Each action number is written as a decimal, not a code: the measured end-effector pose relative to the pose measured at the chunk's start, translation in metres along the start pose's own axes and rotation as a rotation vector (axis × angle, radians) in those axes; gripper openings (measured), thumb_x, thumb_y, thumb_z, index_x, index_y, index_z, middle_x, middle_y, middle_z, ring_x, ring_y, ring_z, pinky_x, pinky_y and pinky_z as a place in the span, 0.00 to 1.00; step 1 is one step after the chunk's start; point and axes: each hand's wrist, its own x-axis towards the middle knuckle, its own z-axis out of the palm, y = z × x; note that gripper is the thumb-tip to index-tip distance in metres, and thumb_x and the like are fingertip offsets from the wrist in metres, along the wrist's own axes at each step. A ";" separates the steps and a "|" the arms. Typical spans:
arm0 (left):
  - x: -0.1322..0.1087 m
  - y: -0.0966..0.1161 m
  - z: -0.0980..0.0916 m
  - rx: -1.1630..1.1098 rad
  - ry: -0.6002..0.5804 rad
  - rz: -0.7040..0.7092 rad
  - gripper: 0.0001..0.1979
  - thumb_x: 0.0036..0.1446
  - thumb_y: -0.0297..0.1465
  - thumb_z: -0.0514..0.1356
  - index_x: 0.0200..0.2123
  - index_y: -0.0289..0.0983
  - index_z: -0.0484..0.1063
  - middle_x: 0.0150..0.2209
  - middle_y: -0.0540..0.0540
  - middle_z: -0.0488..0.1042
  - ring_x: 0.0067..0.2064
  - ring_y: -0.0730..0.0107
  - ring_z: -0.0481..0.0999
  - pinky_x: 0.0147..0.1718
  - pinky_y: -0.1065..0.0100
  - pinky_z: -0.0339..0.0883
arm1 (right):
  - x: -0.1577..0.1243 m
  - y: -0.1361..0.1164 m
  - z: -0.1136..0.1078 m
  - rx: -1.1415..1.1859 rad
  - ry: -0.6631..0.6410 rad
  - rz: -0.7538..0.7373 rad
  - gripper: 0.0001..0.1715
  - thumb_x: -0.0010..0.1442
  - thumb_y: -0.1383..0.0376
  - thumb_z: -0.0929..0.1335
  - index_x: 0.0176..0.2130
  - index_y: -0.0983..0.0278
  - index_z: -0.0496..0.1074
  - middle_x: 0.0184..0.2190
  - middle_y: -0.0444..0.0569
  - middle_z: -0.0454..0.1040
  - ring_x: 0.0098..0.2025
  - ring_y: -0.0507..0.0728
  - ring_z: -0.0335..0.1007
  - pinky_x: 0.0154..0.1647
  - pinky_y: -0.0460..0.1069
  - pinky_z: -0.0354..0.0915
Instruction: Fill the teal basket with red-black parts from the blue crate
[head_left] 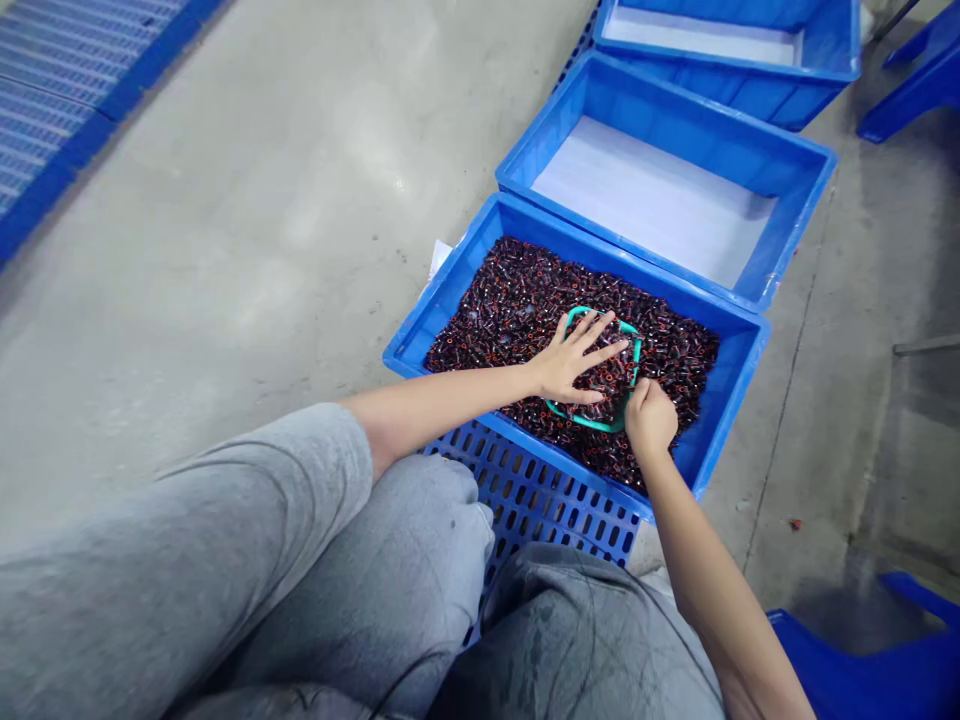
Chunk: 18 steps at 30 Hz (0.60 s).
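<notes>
Facing up, long axis near-to-far, the green basket point(598, 426) sits among dark pieces point(540, 300) in a blue crate point(727, 395), left hand point(568, 368) spread atop, right hand point(651, 416) gripping its right rim.

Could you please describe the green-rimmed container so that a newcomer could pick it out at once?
Find the blue crate nearest the knees, holding small dark pieces. Among them sits the green-rimmed container, left hand spread over it, right hand closed at its rim. Its bright green rim sets it apart from the dark pieces and blue crates.
</notes>
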 end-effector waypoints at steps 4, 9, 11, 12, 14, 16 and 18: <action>-0.005 -0.018 -0.004 0.093 -0.044 0.146 0.61 0.47 0.69 0.57 0.75 0.39 0.47 0.77 0.30 0.27 0.75 0.23 0.28 0.64 0.25 0.19 | 0.036 0.000 0.004 0.062 0.042 -0.134 0.33 0.73 0.47 0.60 0.65 0.65 0.63 0.64 0.60 0.66 0.65 0.66 0.63 0.66 0.66 0.61; -0.015 -0.011 0.006 0.236 -0.148 0.324 0.61 0.45 0.66 0.64 0.74 0.43 0.50 0.77 0.31 0.29 0.75 0.24 0.34 0.64 0.26 0.17 | 0.055 -0.001 0.025 0.145 -0.016 -0.327 0.45 0.71 0.41 0.50 0.70 0.66 0.56 0.72 0.61 0.56 0.74 0.65 0.48 0.73 0.66 0.50; -0.014 -0.002 0.011 0.266 -0.141 0.321 0.60 0.46 0.61 0.66 0.75 0.45 0.47 0.77 0.31 0.30 0.75 0.24 0.33 0.63 0.24 0.17 | 0.052 -0.002 0.031 0.159 -0.041 -0.379 0.47 0.70 0.39 0.47 0.70 0.65 0.57 0.71 0.59 0.57 0.75 0.63 0.46 0.74 0.65 0.49; -0.012 0.002 0.013 0.277 -0.136 0.314 0.60 0.46 0.59 0.68 0.75 0.46 0.45 0.77 0.31 0.30 0.75 0.24 0.33 0.63 0.23 0.17 | 0.050 -0.002 0.033 0.162 -0.048 -0.398 0.48 0.70 0.38 0.46 0.70 0.65 0.56 0.71 0.59 0.57 0.76 0.63 0.44 0.74 0.66 0.49; -0.007 0.008 0.014 0.299 -0.138 0.301 0.60 0.46 0.55 0.70 0.75 0.46 0.44 0.77 0.31 0.32 0.75 0.23 0.33 0.62 0.22 0.17 | 0.046 -0.003 0.034 0.164 -0.056 -0.426 0.48 0.70 0.39 0.44 0.71 0.65 0.56 0.71 0.58 0.57 0.76 0.63 0.42 0.75 0.67 0.48; -0.003 0.012 0.012 0.318 -0.146 0.281 0.58 0.47 0.53 0.71 0.75 0.47 0.47 0.77 0.31 0.35 0.75 0.22 0.33 0.61 0.21 0.17 | 0.044 -0.003 0.034 0.166 -0.060 -0.442 0.47 0.71 0.40 0.44 0.71 0.64 0.56 0.72 0.57 0.56 0.76 0.63 0.41 0.75 0.67 0.47; 0.000 0.015 0.010 0.333 -0.164 0.261 0.55 0.48 0.53 0.70 0.74 0.47 0.51 0.77 0.31 0.38 0.75 0.21 0.32 0.61 0.20 0.19 | 0.042 -0.003 0.033 0.170 -0.058 -0.444 0.45 0.71 0.40 0.44 0.71 0.62 0.56 0.72 0.56 0.56 0.77 0.63 0.41 0.75 0.68 0.47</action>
